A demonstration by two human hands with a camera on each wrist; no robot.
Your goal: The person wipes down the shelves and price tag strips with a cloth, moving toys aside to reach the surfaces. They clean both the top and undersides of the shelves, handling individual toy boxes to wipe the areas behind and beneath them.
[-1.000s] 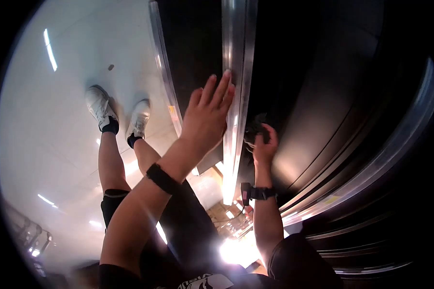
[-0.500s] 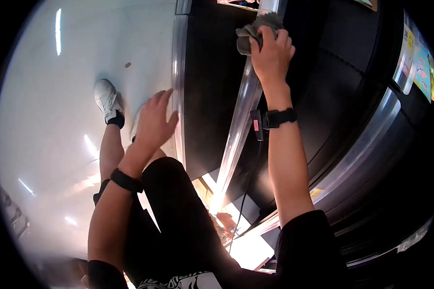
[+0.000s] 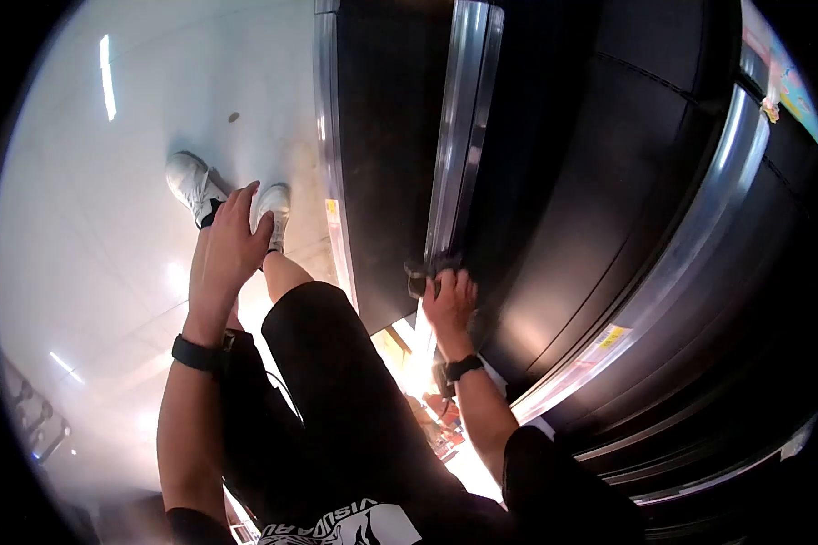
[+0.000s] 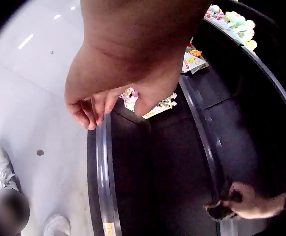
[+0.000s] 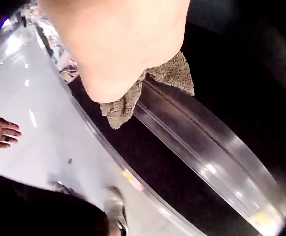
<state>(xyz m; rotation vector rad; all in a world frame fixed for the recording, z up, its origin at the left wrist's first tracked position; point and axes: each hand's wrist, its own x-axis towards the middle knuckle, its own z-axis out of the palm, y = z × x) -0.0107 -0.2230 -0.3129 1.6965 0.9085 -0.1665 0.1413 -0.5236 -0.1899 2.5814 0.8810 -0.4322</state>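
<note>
My right hand [image 3: 450, 304] grips a grey-brown cloth [image 5: 172, 73] and holds it over a clear plastic strip [image 3: 463, 118] on the edge of a black shelf, close to the strip's near end. Dark folds of the cloth stick out past the fingertips in the head view. My left hand [image 3: 232, 245] hangs over the floor beside the lower shelf, fingers relaxed and nothing in them. In the left wrist view the left hand [image 4: 128, 83] overlaps the far end of the lower shelf's front strip [image 4: 103, 167].
The lower black shelf [image 3: 386, 163] has its own clear front strip with a yellow label. Further strips [image 3: 727, 173] curve up on the right. Colourful packages [image 4: 194, 61] stand at the shelves' far end. White shoes [image 3: 191, 182] stand on the pale floor [image 3: 109, 227].
Over the last half second my right hand has come back along the strip toward my body with the cloth. My left hand, on the strip a second ago, is now off to the left.
</note>
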